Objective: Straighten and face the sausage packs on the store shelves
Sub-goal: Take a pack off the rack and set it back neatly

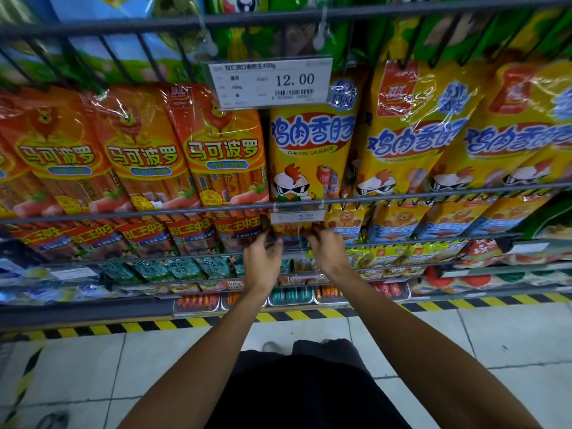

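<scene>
Both my hands reach into the second wire shelf, below the small price tag [297, 216]. My left hand [262, 261] and my right hand [325, 246] curl their fingers round the two sides of one orange sausage pack [289, 233]; most of that pack is hidden behind the tag and my fingers. Red sausage packs [192, 235] stand in a row to its left, and yellow-and-blue packs [399, 222] to its right. Above, orange packs [145, 150] and yellow chicken sausage packs [309, 150] hang upright, faces forward.
A wire rail [123, 213] fronts each shelf. A large price tag reading 12.00 [270, 83] hangs from the top rail. Lower shelves hold teal packets [182, 269] and trays of small sausages [196, 301]. Yellow-black hazard tape [154, 325] edges the tiled floor [93, 376].
</scene>
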Motion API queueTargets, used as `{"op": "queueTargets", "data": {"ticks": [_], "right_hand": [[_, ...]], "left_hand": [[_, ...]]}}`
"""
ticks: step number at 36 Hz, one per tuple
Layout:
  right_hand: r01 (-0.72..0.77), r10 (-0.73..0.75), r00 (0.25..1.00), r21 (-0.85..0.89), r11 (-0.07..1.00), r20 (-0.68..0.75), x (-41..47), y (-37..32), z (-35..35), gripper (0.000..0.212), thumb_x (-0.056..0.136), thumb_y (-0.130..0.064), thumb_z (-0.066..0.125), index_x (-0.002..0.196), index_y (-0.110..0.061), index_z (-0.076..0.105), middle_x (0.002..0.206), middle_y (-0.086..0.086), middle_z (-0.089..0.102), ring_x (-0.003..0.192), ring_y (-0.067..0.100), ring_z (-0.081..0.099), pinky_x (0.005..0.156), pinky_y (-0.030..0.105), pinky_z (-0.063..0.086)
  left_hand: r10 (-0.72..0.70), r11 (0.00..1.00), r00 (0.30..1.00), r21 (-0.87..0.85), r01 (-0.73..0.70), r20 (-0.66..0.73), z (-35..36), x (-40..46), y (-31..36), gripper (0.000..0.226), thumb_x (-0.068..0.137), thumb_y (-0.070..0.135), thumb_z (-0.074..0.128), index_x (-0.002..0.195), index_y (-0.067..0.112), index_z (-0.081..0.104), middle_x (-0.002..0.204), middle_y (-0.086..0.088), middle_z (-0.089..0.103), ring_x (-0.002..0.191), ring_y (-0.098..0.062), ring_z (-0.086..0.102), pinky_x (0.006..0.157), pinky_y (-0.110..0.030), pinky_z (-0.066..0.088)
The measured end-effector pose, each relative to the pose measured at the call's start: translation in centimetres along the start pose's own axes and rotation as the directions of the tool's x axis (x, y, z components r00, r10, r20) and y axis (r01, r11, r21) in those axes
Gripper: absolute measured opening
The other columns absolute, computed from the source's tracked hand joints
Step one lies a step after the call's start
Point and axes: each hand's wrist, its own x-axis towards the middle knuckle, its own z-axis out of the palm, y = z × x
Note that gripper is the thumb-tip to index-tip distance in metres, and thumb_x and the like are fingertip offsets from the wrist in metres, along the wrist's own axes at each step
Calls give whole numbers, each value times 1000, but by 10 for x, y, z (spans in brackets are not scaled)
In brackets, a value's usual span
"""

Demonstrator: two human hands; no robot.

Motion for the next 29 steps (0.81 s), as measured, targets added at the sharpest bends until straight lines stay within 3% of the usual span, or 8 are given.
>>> {"op": "queueTargets", "data": {"ticks": [3, 6, 9, 12, 17, 20, 24, 29], "right_hand": [[-20, 21, 999, -27, 999, 28, 1, 3, 1, 30, 108, -20, 48, 120, -2, 70, 102, 21, 72, 91, 38, 67, 77, 44, 51], [-43, 44, 998, -40, 998, 33, 3, 6, 4, 33, 109, -22, 47, 121, -1, 69, 102, 23, 71, 92, 40, 66, 75, 44, 48], [-20, 20, 1000, -38, 999, 5, 1, 8, 5, 33, 109, -20, 45, 123, -4, 70, 103, 20, 73, 92, 39, 68, 78, 46, 53], [2, -3, 999, -24, 1000, -45, -2, 11, 5, 34, 110, -24, 44, 122, -6, 71, 102, 18, 74, 90, 38, 68, 76, 48, 52], [-42, 43, 999, -90, 995, 14, 3, 12, 3, 37, 111, -27, 40, 127, -10, 69, 110, 19, 71, 99, 41, 65, 82, 50, 54], [-47, 50, 998, -103, 994, 25, 3, 13, 3, 37, 111, -26, 39, 125, -9, 69, 109, 19, 70, 100, 39, 64, 84, 50, 53], [-34, 35, 999, -39, 999, 15, 0, 20, 8, 32, 111, -22, 41, 116, -7, 69, 100, 18, 71, 91, 37, 64, 77, 49, 52], [8, -8, 1000, -2, 1000, 21, 2, 22, 9, 28, 109, -23, 47, 114, -10, 71, 94, 16, 73, 81, 35, 66, 71, 46, 54]], "left_hand": [[31, 996, 999, 82, -33, 26, 1, 11, 1, 29, 101, 17, 69, 123, -1, 71, 110, -13, 77, 97, -27, 72, 88, -33, 57], [54, 992, 999, 115, -54, 1, 2, 17, 1, 25, 100, 15, 69, 116, -4, 73, 105, -15, 77, 94, -30, 72, 82, -31, 53], [70, 994, 997, 83, -68, -21, 0, 16, -4, 25, 99, 18, 72, 115, -1, 75, 105, -13, 78, 98, -28, 73, 90, -35, 57], [74, 995, 995, 72, -69, -64, -1, 15, -10, 31, 96, 29, 76, 116, 4, 77, 104, -9, 80, 97, -21, 75, 88, -28, 56], [138, 968, 987, 221, -118, -79, 1, 16, -11, 39, 95, 42, 74, 114, 8, 79, 97, -9, 81, 86, -24, 75, 76, -31, 57], [147, 965, 986, 229, -126, -78, 1, 18, -9, 40, 94, 40, 75, 110, 3, 80, 94, -12, 80, 82, -27, 75, 74, -34, 59], [108, 985, 990, 141, -96, -85, -1, 14, -11, 35, 96, 32, 75, 112, 0, 78, 102, -14, 80, 92, -26, 76, 83, -26, 55], [130, 988, 984, 102, -118, -124, 2, 6, -11, 31, 97, 27, 75, 111, -1, 78, 100, -15, 80, 91, -27, 76, 86, -41, 62]]}}
